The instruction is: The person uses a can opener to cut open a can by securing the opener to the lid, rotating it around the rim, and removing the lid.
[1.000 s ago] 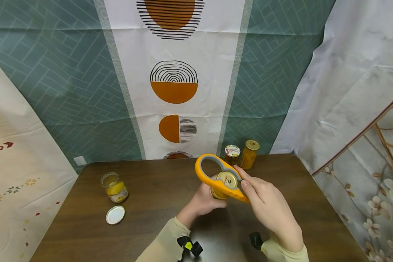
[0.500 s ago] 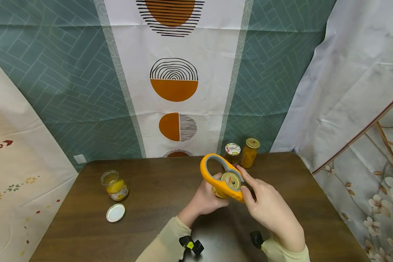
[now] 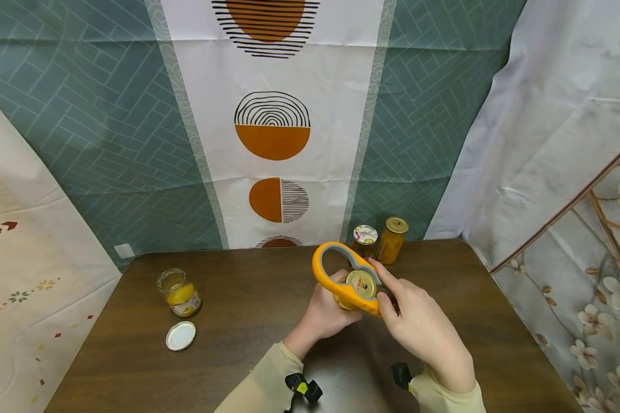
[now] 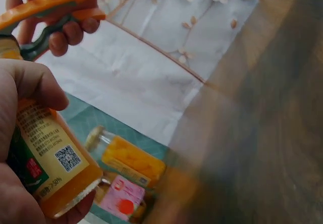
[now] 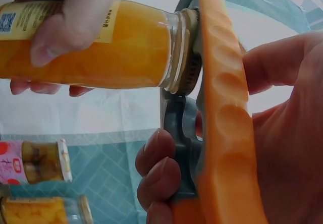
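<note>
My left hand (image 3: 326,312) grips a glass jar of orange fruit (image 5: 136,42) round its body, holding it above the table. In the right wrist view the jar lies sideways across the picture, with my left thumb across its label. An orange jar opener with grey inner edges (image 3: 319,268) fits round the jar's gold lid (image 3: 361,283). My right hand (image 3: 426,330) holds the opener at its right end, fingers curled round the grey inner arm (image 5: 181,128). Whether the lid has loosened I cannot tell.
Left on the brown table (image 3: 237,355) stands a lidless jar with yellow contents (image 3: 182,295). A white lid (image 3: 181,335) lies in front of it. At the back right are a jar with a patterned lid (image 3: 365,235) and a gold-lidded jar of orange fruit (image 3: 393,241).
The opener and jar have shifted slightly right, then a little back left. The opener's right end now sits deeper in my right hand. The other jars stay put.
</note>
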Demonstrator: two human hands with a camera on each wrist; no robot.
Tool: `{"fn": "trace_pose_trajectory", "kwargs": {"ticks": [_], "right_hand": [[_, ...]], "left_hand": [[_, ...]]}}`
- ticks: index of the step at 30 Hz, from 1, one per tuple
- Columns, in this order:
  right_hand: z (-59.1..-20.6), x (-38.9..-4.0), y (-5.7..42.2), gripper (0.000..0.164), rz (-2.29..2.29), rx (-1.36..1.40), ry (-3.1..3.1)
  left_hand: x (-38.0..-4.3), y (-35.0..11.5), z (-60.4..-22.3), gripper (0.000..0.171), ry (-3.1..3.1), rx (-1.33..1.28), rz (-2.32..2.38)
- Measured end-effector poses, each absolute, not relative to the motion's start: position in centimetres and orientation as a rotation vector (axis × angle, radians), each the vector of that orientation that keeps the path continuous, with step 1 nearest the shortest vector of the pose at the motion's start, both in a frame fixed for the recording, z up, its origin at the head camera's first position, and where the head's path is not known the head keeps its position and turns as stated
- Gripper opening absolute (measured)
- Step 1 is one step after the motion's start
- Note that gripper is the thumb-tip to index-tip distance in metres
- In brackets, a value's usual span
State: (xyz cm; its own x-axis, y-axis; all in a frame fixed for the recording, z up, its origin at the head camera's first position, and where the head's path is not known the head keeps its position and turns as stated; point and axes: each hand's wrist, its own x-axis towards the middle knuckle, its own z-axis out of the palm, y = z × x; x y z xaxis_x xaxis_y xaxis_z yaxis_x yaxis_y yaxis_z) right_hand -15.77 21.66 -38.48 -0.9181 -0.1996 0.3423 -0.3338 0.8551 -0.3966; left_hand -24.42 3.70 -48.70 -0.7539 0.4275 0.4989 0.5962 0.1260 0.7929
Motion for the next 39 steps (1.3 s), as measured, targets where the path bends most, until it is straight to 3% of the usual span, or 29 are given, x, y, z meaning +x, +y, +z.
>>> {"fn": "trace_pose_trajectory", "kwargs": {"ticks": [9,23,39], "right_hand": [[-38.4,-15.9,21.4,0.046,0.735,0.274,-2.780],[-38.2,-15.7,21.3,0.061,0.795,0.223,-2.770],[-38.0,-15.3,21.4,0.052,0.692,0.220,-2.841]], "left_hand": [[-24.7,3.8,-49.3,0.061,-2.175,-1.115,-1.816],[-22.8,3.1,-45.6,0.057,-2.084,-1.217,-1.824],[-22.8,3.2,-46.1,0.058,-2.130,-1.232,-1.851]]}}
